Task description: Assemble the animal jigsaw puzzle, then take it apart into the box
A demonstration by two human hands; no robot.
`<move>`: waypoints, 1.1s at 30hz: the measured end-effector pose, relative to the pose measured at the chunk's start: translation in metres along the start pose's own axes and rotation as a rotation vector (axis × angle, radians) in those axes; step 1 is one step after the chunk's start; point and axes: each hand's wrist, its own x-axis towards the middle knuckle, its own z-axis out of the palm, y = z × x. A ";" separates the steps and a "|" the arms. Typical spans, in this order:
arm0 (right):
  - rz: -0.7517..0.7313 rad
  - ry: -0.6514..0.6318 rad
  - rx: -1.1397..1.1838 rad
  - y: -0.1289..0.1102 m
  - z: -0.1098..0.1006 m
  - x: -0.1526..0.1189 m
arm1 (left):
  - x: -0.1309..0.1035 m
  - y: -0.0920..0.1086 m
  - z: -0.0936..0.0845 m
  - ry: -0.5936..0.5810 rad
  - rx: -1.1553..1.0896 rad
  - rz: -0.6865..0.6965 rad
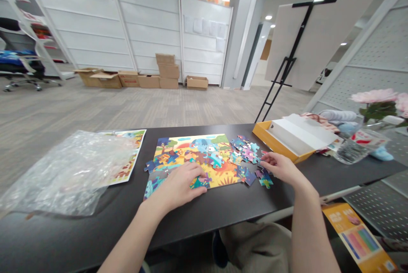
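Observation:
A colourful animal jigsaw puzzle (219, 141) lies on the black table in front of me, with some pieces resting on top of its picture. Palm down over the lower left part of the puzzle is my left hand (181, 181), open, its thumb spread away from the fingers. To the right, a pile of loose puzzle pieces (250, 152) spreads beside the puzzle's edge. My right hand (282, 169) is at this pile, fingers curled and pinching at a puzzle piece (264, 153); the fingertips partly hide it. A green and purple piece (265, 179) lies just below that hand.
At left, a crumpled clear plastic bag (73, 171) covers part of a printed picture sheet (135, 158). An open yellow box (280, 141) stands at the back right, near a clear vase (360, 145) with pink flowers. A yellow package (360, 239) is below the table's right edge.

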 end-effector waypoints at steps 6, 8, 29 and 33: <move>-0.013 0.079 -0.080 -0.004 0.002 0.003 | 0.000 0.002 -0.001 -0.003 -0.005 -0.018; -0.052 0.114 -0.118 -0.008 0.005 0.005 | 0.000 0.002 0.000 -0.001 -0.003 -0.018; -0.133 0.128 -0.164 -0.038 0.029 0.020 | 0.000 -0.001 0.001 0.018 -0.069 -0.119; -0.128 0.106 0.040 -0.058 0.027 0.016 | -0.001 0.002 -0.004 0.011 -0.111 -0.142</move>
